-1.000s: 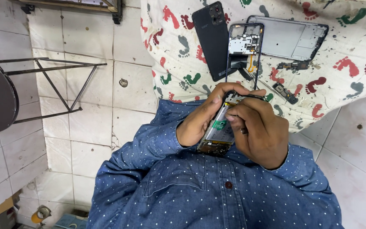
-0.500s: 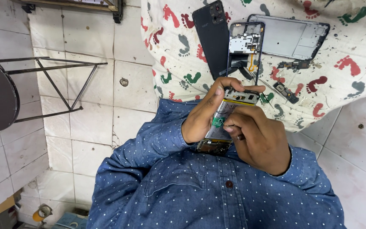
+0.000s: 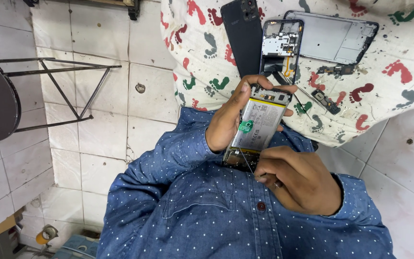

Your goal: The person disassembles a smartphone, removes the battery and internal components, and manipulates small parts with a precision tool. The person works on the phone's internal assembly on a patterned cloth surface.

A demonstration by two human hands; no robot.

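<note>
My left hand (image 3: 226, 122) grips an opened phone (image 3: 257, 127) by its sides. The phone's back is off, and a silver battery with a green tab shows. My right hand (image 3: 295, 180) sits just below the phone's near end. It pinches a thin metal tool (image 3: 246, 163) whose tip touches the phone's lower edge. Both hands are held over my blue dotted shirt (image 3: 207, 216).
A white cloth with coloured footprints (image 3: 389, 57) carries a black back cover (image 3: 241, 33), another opened phone body (image 3: 281, 45), a grey frame (image 3: 336, 36), small parts (image 3: 324, 100) and tweezers. A dark stool with metal legs (image 3: 49, 91) stands at the left on the tiled floor.
My right hand has drawn back toward me off the phone, uncovering the battery. The phone is now held more upright in my left hand.
</note>
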